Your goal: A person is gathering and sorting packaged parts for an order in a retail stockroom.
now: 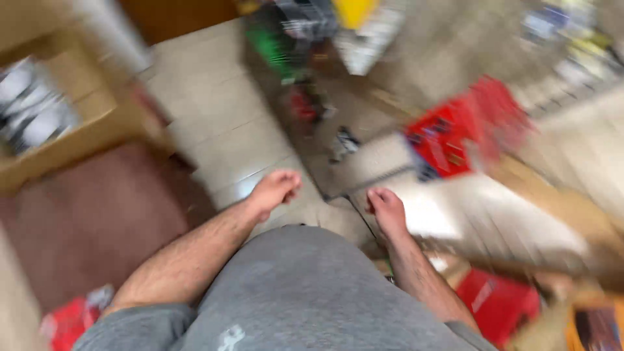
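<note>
The whole view is smeared by motion. My left hand (275, 189) hangs over the pale tiled floor (214, 110) with its fingers curled in, and nothing shows inside it. My right hand (386, 209) is lower and to the right, fingers bent down at the near corner of a pale flat cardboard sheet (494, 214). The blur hides whether it grips that sheet. Both bare forearms reach out past my grey shirt (305, 292).
An open cardboard box (97, 123) with black and white items stands at the left beside a dark red mat (84, 221). Red packages (455, 136) lie at the right, and a red box (497, 302) lies at the lower right. Green, red and yellow items clutter the far floor.
</note>
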